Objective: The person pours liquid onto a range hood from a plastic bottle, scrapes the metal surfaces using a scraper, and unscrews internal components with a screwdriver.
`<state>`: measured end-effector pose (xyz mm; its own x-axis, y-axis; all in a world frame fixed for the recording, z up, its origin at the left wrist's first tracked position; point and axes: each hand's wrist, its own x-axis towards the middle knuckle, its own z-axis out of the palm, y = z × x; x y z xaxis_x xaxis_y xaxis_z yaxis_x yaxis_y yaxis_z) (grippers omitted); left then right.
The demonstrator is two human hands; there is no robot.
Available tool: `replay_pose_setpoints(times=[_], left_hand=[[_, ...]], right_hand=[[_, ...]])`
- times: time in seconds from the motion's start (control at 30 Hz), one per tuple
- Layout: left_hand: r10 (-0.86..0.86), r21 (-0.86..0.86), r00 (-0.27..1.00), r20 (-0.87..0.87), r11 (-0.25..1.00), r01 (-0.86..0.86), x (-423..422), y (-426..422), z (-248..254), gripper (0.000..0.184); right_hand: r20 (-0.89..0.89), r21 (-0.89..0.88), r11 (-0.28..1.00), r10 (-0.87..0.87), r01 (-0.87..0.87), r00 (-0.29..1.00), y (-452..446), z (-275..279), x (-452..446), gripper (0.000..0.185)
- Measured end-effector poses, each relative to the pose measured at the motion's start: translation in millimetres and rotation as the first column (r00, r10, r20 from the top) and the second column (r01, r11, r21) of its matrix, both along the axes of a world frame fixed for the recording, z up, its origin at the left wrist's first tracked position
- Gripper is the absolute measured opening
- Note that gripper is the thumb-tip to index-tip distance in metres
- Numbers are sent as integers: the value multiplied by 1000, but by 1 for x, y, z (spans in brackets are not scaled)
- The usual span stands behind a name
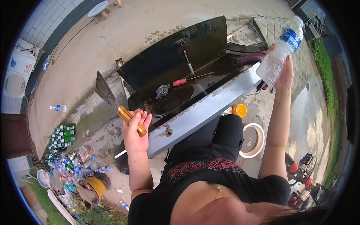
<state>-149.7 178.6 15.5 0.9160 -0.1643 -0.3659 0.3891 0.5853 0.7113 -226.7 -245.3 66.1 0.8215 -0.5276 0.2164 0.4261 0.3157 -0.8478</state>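
Observation:
My left hand [136, 129] is closed round the wooden handle of a scraper [106, 91], its rusty blade pointing up and away from me. Raised at the right, my right hand [285, 73] grips a clear plastic bottle [275, 62] with a blue label, tilted with its cap end up. Between the hands lies a dirty metal appliance [202, 107] with a dark lid [172, 56] standing open. Inside it are a red-handled screwdriver [180, 82], a ball of steel wool [162, 91] and a round greasy plate [174, 99]. A purple cloth [251, 58] hangs at its right end.
A white basin [261, 140] and an orange container [239, 110] stand on the ground near my legs. Green bottles [67, 133], a heap of plastic bottles and a yellow basket [96, 186] are at the lower left. A red bicycle [307, 182] is at the lower right.

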Motion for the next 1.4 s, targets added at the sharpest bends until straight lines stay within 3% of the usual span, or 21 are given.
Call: replay_pose_setpoints(times=[0.13, 0.27, 0.37, 0.47, 0.57, 0.6, 0.67, 0.7, 0.87, 0.97, 1.0, 1.03, 1.1, 1.13, 1.17, 1.2, 1.27, 1.4], left_hand=[[-84, 188, 996, 34, 979, 76, 2, -1, 3, 12], [-88, 433, 995, 40, 899, 62, 0, -23, 14, 18], [-57, 565, 998, 27, 824, 32, 3, -44, 15, 25], [-59, 641, 998, 5, 767, 42, 5, -68, 19, 24], [-40, 703, 999, 6, 711, 24, 5, -97, 21, 15], [-63, 737, 998, 7, 675, 38, 6, -103, 21, 14], [-102, 802, 995, 8, 595, 54, 10, -113, 22, 12], [-55, 848, 998, 20, 530, 12, 8, -130, 22, 13], [-181, 911, 983, -22, 402, 95, 15, -159, 24, 20], [-239, 928, 970, -44, 351, 129, 20, -180, 22, 21], [-258, 932, 965, -53, 334, 140, 23, -184, 21, 22], [-257, 917, 965, -55, 370, 151, 22, -193, 20, 21], [-331, 925, 940, -87, 324, 200, 37, -189, 15, 24], [-331, 933, 937, -109, 292, 211, 45, -187, 12, 24], [-363, 928, 925, -112, 294, 228, 52, -189, 11, 24], [-407, 921, 905, -123, 292, 257, 58, -191, 9, 25], [-496, 917, 858, -129, 269, 294, 70, -190, 3, 25], [-553, 896, 818, -158, 268, 355, 87, -189, -8, 25]], right_hand=[[-40, -138, 879, -465, 456, 884, -41, -26, -107, 53], [-231, -174, 636, -769, 752, 596, -77, -131, -202, 56], [-476, -451, 588, -795, 671, 376, -83, -231, -247, 60], [-632, -591, 608, -758, 530, 163, -75, -346, -274, 61], [-648, -582, 497, -762, 644, 3, -69, -432, -284, 63], [-692, -589, 487, -717, 645, -91, -67, -450, -286, 63], [-753, -573, 534, -643, 621, -142, -66, -504, -292, 64], [-770, -553, 529, -619, 643, -153, -66, -517, -292, 65], [-812, -443, 447, -567, 777, -137, -66, -588, -291, 68], [-820, -504, 475, -525, 721, -227, -65, -614, -291, 74], [-826, -443, 447, -541, 777, -159, -62, -629, -294, 75], [-851, -290, 434, -525, 853, -22, -55, -670, -308, 72], [-847, 40, 373, -479, 927, 229, -41, -750, -337, 67], [-948, 133, 444, -203, 886, 244, -50, -716, -333, 67], [-969, 135, 457, -123, 879, 213, -52, -736, -341, 67], [-947, 229, 454, -100, 861, 305, -55, -728, -340, 68], [-961, 226, 442, -43, 868, 271, -68, -689, -326, 69], [-964, 173, 431, -109, 886, 241, -81, -643, -324, 69]])
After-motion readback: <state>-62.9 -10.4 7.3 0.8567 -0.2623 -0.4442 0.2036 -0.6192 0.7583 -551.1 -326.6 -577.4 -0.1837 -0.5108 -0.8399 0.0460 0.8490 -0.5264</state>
